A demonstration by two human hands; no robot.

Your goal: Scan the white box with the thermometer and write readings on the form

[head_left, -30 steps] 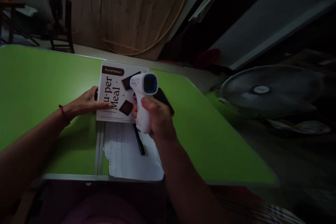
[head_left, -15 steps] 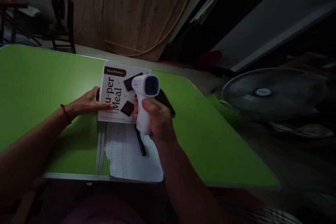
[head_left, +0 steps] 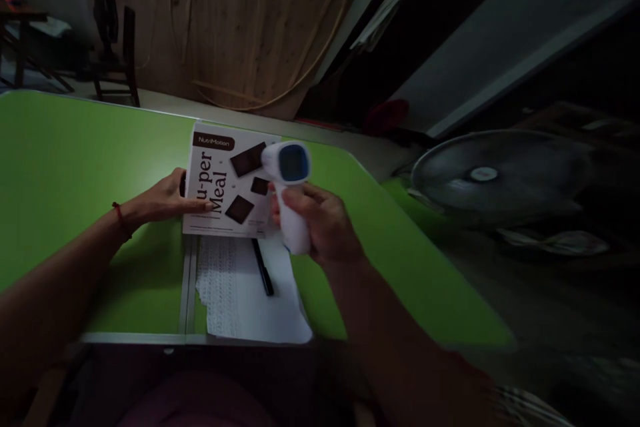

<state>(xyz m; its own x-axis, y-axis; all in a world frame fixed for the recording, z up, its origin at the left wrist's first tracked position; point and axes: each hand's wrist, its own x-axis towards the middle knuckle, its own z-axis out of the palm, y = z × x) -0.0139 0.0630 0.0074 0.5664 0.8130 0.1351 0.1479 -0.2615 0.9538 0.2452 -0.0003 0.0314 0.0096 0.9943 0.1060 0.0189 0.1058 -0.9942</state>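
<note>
My left hand (head_left: 173,197) grips the left edge of a white NutriMotion box (head_left: 205,177), its thumb across the front and the other fingers behind, mostly hidden. The box stands upright, with dark brown squares pictured on its face. In my right hand (head_left: 327,220) is a white infrared thermometer (head_left: 295,213), held by its handle. Its blue-framed screen faces me, and its head overlaps the box's right edge from my side. Below the box lie sheets of white paper (head_left: 280,307), one with a ragged, printed left part, and a black pen (head_left: 263,267) on top.
The green folding table (head_left: 100,140) has a metal seam down its middle. On the right, beyond the table edge, is a large round fan (head_left: 505,177). A dark chair (head_left: 113,60) holding a small fan stands at the back left, before a wooden panel (head_left: 260,27).
My right hand has moved the thermometer to the right, uncovering more of the box's front, including a third brown square. My left hand still holds the box. The whole view has shifted slightly.
</note>
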